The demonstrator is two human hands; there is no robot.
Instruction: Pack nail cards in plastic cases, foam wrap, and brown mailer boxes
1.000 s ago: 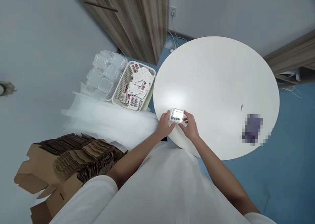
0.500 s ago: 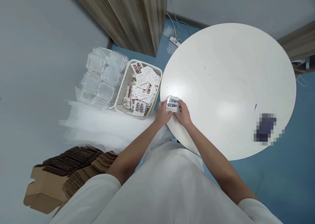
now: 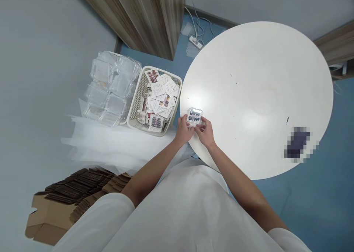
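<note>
A small clear plastic case (image 3: 195,115) with dark pieces inside sits at the near left edge of the round white table (image 3: 257,89). My left hand (image 3: 184,130) grips its near left corner with curled fingers. My right hand (image 3: 205,132) pinches its near right side. Both hands hold the case together over the table's rim.
A cream perforated basket (image 3: 138,97) full of printed cards stands left of the table. Beside it lies a pile of empty clear cases (image 3: 107,87). White foam sheets (image 3: 110,141) and flat cardboard boxes (image 3: 69,200) lie nearer left. A dark blurred object (image 3: 298,145) rests on the table's right.
Both hands have carried the case leftward along the table's near edge, toward the basket. The fingers have shifted to the case's near side.
</note>
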